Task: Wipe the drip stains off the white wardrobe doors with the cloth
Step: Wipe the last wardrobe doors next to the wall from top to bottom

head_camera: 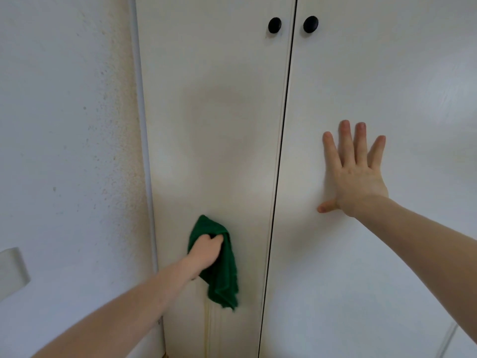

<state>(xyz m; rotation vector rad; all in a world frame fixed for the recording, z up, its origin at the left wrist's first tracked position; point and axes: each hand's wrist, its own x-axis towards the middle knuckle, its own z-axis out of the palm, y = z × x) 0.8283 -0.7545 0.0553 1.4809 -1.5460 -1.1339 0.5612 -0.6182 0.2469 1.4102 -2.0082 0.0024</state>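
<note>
Two tall white wardrobe doors fill the view, the left door [216,125] and the right door [387,86], split by a dark vertical gap. My left hand [206,251] grips a bunched dark green cloth [222,277] and presses it against the lower part of the left door. Faint yellowish drip stains [207,329] run down the door just below the cloth. My right hand [355,171] lies flat on the right door with its fingers spread, holding nothing.
Two round black knobs [274,25] [310,24] sit near the top, one on each door beside the gap. A rough white wall [64,125] stands to the left of the wardrobe, with a pale switch plate [11,272] at its lower left.
</note>
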